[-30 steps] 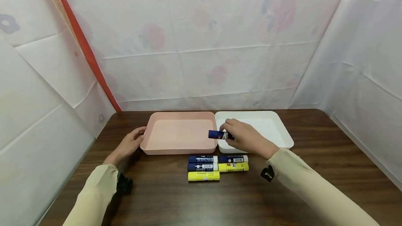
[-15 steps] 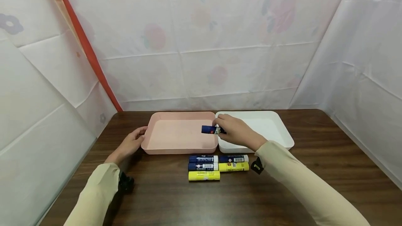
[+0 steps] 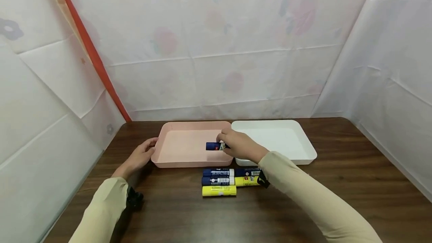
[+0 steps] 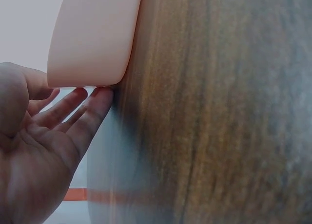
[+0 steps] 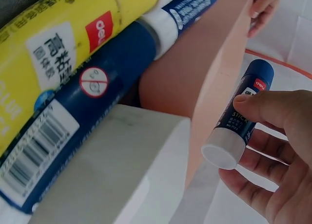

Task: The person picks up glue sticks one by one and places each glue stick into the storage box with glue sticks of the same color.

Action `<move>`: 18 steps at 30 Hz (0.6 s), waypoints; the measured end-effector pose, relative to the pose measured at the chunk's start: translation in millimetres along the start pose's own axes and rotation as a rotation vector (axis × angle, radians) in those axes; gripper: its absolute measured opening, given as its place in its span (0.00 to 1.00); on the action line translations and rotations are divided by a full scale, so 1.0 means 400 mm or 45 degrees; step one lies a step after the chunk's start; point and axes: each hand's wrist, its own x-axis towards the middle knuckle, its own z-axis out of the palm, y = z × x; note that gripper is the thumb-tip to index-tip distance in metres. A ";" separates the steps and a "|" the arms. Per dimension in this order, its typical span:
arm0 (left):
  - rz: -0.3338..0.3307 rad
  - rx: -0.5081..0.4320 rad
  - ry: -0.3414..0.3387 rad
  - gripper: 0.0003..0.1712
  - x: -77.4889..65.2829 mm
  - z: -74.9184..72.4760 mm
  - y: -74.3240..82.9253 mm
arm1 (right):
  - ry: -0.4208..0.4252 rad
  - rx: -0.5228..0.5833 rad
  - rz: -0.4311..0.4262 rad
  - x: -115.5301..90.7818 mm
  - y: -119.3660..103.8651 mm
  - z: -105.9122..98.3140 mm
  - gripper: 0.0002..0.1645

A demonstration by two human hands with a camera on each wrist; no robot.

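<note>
Over the pink tray (image 3: pixel 185 145), the right hand (image 3: pixel 241 144) pinches a "deli" stick (image 5: pixel 237 121).

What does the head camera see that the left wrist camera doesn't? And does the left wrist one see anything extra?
Only the head view shows the right hand holding a blue glue stick, the other glue sticks on the table, and the white tray.

Only the left wrist view shows the palm side of the left hand.

Both show that hand touching the pink tray, plus the wooden table and a red strip.
</note>
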 end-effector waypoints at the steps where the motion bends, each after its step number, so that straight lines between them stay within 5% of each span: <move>1: 0.010 0.004 0.002 0.27 0.000 0.001 0.000 | -0.012 -0.011 0.001 0.004 -0.002 0.004 0.17; 18: -0.014 -0.010 -0.014 0.27 0.002 0.012 0.012 | -0.064 -0.064 0.081 0.039 0.003 0.061 0.15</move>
